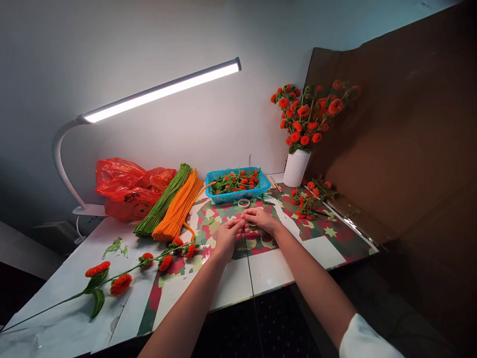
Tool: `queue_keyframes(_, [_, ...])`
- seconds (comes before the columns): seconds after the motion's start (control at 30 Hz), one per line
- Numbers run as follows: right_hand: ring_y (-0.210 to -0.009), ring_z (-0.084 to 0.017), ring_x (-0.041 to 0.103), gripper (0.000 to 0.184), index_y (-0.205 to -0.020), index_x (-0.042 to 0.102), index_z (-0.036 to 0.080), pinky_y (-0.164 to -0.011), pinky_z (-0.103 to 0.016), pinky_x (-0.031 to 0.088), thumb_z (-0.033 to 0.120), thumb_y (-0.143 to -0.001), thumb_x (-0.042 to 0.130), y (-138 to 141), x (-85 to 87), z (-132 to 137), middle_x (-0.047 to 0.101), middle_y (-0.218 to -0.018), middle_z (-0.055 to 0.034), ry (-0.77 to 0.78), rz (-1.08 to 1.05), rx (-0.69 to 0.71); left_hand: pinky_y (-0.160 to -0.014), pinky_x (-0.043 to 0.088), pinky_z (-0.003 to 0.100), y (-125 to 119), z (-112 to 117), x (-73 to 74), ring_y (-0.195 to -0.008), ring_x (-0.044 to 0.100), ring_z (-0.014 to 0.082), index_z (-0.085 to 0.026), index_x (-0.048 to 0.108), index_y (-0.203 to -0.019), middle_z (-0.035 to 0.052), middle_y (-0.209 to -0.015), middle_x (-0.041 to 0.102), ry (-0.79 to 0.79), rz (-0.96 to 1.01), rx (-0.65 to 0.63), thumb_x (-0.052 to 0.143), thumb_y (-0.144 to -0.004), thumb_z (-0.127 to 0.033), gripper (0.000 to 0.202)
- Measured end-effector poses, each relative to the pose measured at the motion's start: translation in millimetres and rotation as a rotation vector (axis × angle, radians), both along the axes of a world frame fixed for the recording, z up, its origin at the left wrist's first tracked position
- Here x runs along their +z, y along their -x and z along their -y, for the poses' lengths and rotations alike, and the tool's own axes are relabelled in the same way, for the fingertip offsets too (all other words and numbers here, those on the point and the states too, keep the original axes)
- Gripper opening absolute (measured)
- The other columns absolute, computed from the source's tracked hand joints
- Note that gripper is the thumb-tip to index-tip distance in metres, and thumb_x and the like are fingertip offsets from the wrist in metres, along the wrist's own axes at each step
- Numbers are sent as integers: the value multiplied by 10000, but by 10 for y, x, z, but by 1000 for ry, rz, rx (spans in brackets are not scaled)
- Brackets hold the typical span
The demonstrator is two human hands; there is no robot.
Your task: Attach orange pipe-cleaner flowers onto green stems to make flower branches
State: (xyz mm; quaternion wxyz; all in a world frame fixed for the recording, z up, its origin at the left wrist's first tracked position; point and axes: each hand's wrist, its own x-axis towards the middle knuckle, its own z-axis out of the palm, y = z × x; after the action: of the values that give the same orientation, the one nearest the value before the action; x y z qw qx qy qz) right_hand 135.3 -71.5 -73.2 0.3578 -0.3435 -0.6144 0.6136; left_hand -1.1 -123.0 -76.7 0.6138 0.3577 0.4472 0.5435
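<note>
My left hand [228,236] and my right hand [260,219] meet over the middle of the table, fingertips pinched close together. From between them a long thin dark wire stem [250,271] hangs down past the table's front edge. Its upper end is hidden by my fingers. Under my right hand shows part of a pale ring, perhaps a tape roll. Just beyond my hands lies a small roll of tape [243,203]. Behind it, a blue plastic basket [238,196] holds small orange-red flowers with green stems.
Bundles of green pipe cleaners [164,201] and orange pipe cleaners [179,206] lie left, beside a red plastic bag [128,186]. A flower stem [121,284] lies front left. A lamp [164,91] arches overhead. Right are a white vase [296,169] of flowers, loose flowers [307,203] and cardboard [402,124].
</note>
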Motion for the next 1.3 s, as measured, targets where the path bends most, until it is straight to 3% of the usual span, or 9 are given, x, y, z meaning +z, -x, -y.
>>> queue_keyframes(0.2, [-658, -116, 531, 429, -753, 658, 138, -623, -239, 385, 529, -592, 731, -35, 24, -1, 599, -653, 1, 23, -14, 34, -452, 447, 190, 9, 9, 3, -530, 598, 108, -115, 687, -699, 42, -631, 664, -5, 15, -40, 802, -498, -359, 336])
queue_keyframes(0.47, [-476, -49, 331, 436, -695, 615, 131, -469, -210, 207, 540, -592, 726, -30, -43, -44, 486, -541, 56, 17, -29, -41, -442, 446, 190, -6, 25, -10, -485, 569, 94, -105, 679, -679, 19, -574, 637, -1, -28, -45, 825, -491, -350, 342])
queue_keyframes(0.6, [-458, -48, 303, 447, -669, 584, 136, -458, -216, 172, 558, -599, 713, -22, -31, -27, 456, -516, 66, 25, -33, -44, -440, 437, 186, -20, 35, -8, -487, 560, 90, -111, 664, -638, 13, -563, 633, -24, -30, -49, 823, -488, -368, 337])
queue_keyframes(0.8, [-468, -51, 324, 456, -647, 572, 141, -464, -210, 205, 567, -584, 722, -12, -33, -23, 461, -526, 63, 25, -45, -49, -461, 458, 204, -28, 40, -3, -558, 607, 127, -113, 675, -694, 34, -615, 653, -48, -10, -90, 810, -506, -399, 367])
queue_keyframes(1.03, [-575, -92, 473, 471, -769, 646, 135, -525, -215, 333, 572, -607, 714, -27, -54, -22, 565, -641, 7, 30, -50, -20, -486, 474, 200, -47, 55, 8, -556, 605, 109, -123, 681, -731, 20, -651, 650, -75, 9, -110, 812, -496, -423, 402])
queue_keyframes(1.2, [-525, -86, 419, 451, -679, 618, 147, -495, -216, 299, 582, -603, 709, -40, -79, -42, 501, -568, 32, 15, -60, -47, -507, 491, 218, -46, 57, -1, -580, 618, 126, -123, 678, -726, 35, -680, 658, -67, -2, -101, 810, -498, -432, 406])
queue_keyframes(1.3, [-583, -94, 438, 449, -614, 600, 145, -546, -228, 331, 570, -564, 739, -36, -75, -60, 501, -633, 19, -10, -74, -74, -524, 504, 232, -44, 60, -6, -565, 603, 120, -120, 676, -711, 20, -631, 641, -62, -2, -91, 826, -483, -395, 387])
